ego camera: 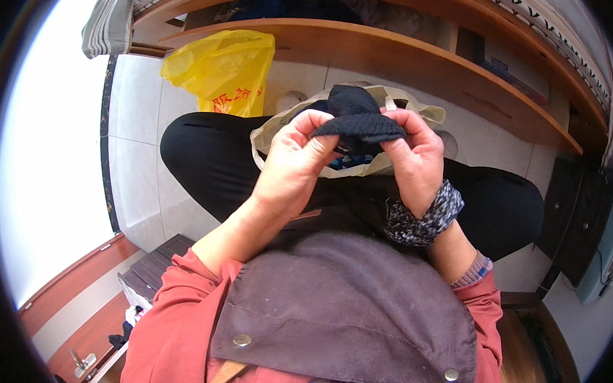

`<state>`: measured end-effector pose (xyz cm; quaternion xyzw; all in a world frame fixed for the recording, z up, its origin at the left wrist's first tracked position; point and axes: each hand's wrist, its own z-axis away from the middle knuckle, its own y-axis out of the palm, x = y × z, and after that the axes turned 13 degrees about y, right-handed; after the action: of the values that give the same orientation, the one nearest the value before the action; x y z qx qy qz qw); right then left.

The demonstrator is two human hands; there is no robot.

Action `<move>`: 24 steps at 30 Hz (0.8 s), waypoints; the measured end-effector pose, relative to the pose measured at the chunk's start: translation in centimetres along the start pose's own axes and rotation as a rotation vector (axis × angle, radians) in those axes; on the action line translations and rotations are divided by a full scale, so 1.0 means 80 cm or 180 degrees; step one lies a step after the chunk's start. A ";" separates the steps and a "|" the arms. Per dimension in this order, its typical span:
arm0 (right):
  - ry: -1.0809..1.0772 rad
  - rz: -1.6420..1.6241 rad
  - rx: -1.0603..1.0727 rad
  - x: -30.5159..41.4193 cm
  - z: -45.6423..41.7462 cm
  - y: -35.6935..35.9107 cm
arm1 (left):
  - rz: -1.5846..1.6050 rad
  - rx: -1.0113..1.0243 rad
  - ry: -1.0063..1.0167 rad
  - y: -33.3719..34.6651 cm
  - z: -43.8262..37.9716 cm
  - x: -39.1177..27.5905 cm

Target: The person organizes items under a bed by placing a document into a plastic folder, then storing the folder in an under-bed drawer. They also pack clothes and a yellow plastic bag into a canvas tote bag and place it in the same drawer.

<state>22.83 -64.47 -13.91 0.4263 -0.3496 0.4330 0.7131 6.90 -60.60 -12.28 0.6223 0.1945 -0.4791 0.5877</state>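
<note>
A black knit item, probably a sock, is stretched by its edge between my two hands. My left hand pinches its left end with thumb and forefinger, and my right hand pinches the right end. Below it, between my crossed legs, a cream bag sits with its mouth spread; dark and blue patterned cloth shows inside. A black-and-white speckled knit band circles my right wrist. The black item hides part of the bag's contents.
A yellow plastic bag with red writing stands on the tiled floor beyond my left knee. A wooden bed frame with open compartments runs across the far side. A door with a metal handle is at lower left.
</note>
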 end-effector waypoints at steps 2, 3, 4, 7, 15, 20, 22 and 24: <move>0.0322 -0.0657 0.0210 -0.006 -0.005 -0.004 | 0.0581 -0.0244 -0.0289 0.005 -0.001 -0.006; 0.0488 -0.0992 0.0324 -0.008 -0.006 -0.006 | 0.0863 -0.0375 -0.0432 0.009 -0.002 -0.011; 0.0784 -0.1151 0.0346 -0.005 -0.005 -0.007 | 0.1034 -0.0661 -0.0683 0.012 -0.006 -0.012; 0.1051 -0.1788 0.0676 -0.002 -0.003 -0.007 | 0.1523 -0.0687 -0.1058 -0.002 -0.014 -0.019; 0.1431 -0.3287 0.2025 -0.020 -0.004 -0.003 | 0.2552 -0.0498 -0.1520 -0.004 -0.024 -0.012; 0.1454 -0.3479 0.2088 -0.021 -0.002 0.000 | 0.2456 -0.0500 -0.1574 -0.001 -0.023 -0.009; 0.1406 -0.3348 0.1845 -0.021 -0.003 0.000 | 0.2188 -0.0570 -0.1428 0.000 -0.021 -0.011; 0.1288 -0.3060 0.1521 -0.019 -0.006 -0.004 | 0.1999 -0.0528 -0.1189 -0.001 -0.020 -0.013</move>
<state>22.57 -64.57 -15.53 0.5954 0.1345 0.1999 0.7665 6.90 -58.79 -11.71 0.5037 -0.0783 -0.3634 0.7798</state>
